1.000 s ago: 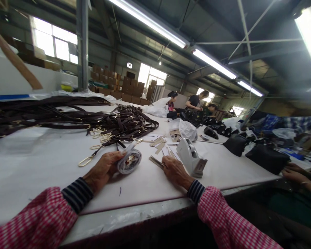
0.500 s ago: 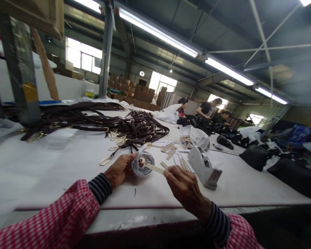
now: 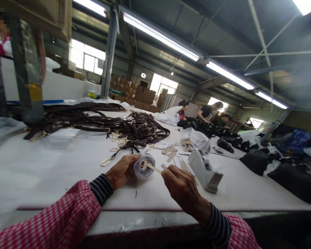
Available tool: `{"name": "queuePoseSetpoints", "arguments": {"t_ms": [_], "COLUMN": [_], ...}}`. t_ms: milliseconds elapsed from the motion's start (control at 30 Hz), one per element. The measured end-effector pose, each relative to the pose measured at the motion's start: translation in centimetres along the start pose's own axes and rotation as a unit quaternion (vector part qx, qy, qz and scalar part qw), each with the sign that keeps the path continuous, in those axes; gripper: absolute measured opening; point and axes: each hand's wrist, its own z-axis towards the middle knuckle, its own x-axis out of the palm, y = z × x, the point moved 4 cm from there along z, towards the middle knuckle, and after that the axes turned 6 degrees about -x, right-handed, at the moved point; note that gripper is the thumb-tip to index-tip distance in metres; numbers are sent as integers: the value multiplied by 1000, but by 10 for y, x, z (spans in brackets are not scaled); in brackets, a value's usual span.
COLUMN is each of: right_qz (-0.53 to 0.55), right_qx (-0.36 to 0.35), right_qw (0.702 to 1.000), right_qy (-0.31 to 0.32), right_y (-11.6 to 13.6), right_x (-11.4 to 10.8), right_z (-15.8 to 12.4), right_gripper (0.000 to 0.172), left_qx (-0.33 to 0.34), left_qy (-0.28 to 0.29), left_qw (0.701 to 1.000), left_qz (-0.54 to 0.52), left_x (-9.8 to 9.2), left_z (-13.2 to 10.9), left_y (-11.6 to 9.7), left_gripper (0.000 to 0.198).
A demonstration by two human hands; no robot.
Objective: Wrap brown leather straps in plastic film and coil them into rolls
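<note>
A round roll wrapped in cloudy plastic (image 3: 143, 172) is gripped at its left side by my left hand (image 3: 123, 170). Brown and gold-coloured bits show at its centre; what is coiled inside is mostly hidden. In my right hand (image 3: 180, 186), closed fingers pinch a narrow beige card strip (image 3: 155, 168). The strip's far end reaches the middle of the roll; how deep it goes I cannot tell. Just right of this hand stands a grey tape dispenser (image 3: 206, 169). Behind the roll lie loose card strips (image 3: 171, 150).
Dark brown straps with gold clasps (image 3: 137, 128) are heaped on the white table (image 3: 75, 173). A clear plastic bag (image 3: 197, 138) sits behind the strips. Black bags (image 3: 256, 159) lie to the right, with people working beyond. A metal post (image 3: 32, 79) rises at left.
The strip's end sits a little nearer the roll's centre, and my right hand has shifted slightly left. Both hands keep their hold. The whole view has moved slightly.
</note>
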Motion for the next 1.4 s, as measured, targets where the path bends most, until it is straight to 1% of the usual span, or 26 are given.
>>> {"name": "queuePoseSetpoints", "arguments": {"t_ms": [167, 300, 400, 467, 567, 633, 700, 733, 767, 800, 833, 900, 933, 1000, 1033, 1067, 1100, 1200, 1333, 1400], "right_qz": [-31, -64, -100, -116, -128, -127, -125, -124, -122, -118, -111, -85, -64, -15, 7, 25, 38, 56, 67, 71], "right_qx": [-28, -58, -95, -114, -119, -115, -108, -105, -107, -112, -119, -122, -113, -85, -73, -63, -56, -43, -41, -36], "right_qw": [999, 995, 988, 984, 982, 983, 985, 985, 986, 986, 986, 989, 992, 996, 997, 998, 998, 997, 996, 995], "right_qy": [24, 54, 74, 76, 68, 62, 56, 52, 47, 39, 29, 8, 2, -1, 0, 2, 5, 15, 45, 63], "right_y": [2, 7, 14, 19, 24, 26, 27, 27, 28, 28, 28, 29, 28, 27, 27, 27, 27, 27, 26, 25], "right_x": [7, 15, 24, 29, 37, 42, 45, 46, 46, 46, 46, 47, 49, 56, 60, 64, 68, 74, 73, 72], "right_z": [3, 6, 12, 18, 26, 28, 28, 26, 24, 21, 17, 9, 5, -2, -5, -7, -9, -12, -11, -10], "right_gripper": [23, 16, 14, 12, 11, 12, 14, 15, 15, 15, 15, 14, 15, 18, 20, 21, 22, 20, 15, 14], "left_qx": [3, 16, 22, 24, 32, 50, 75, 98, 129, 164, 202, 259, 273, 284, 287, 289, 292, 296, 289, 289], "left_qy": [8, 37, 55, 63, 72, 65, 46, 32, 16, -4, -26, -57, -57, -29, -11, 3, 10, 12, 21, 26], "left_qw": [1000, 998, 996, 995, 992, 988, 982, 974, 957, 931, 893, 802, 762, 693, 666, 646, 634, 626, 628, 638], "left_qz": [25, 45, 61, 72, 101, 131, 165, 203, 258, 327, 401, 535, 585, 662, 689, 707, 716, 722, 722, 713], "left_x": [-1, 1, 2, 2, 4, 4, 5, 5, 6, 7, 8, 11, 13, 16, 17, 17, 17, 15, 11, 9], "left_z": [1, 0, -1, 0, 0, -1, -3, -5, -8, -11, -13, -16, -16, -15, -14, -13, -13, -12, -10, -10], "left_y": [2, 2, 3, 4, 5, 3, -1, -4, -7, -10, -13, -12, -9, 1, 6, 11, 14, 16, 14, 12], "left_gripper": [19, 21, 26, 30, 39, 42, 42, 40, 37, 34, 31, 25, 22, 18, 17, 16, 16, 13, 6, 6]}}
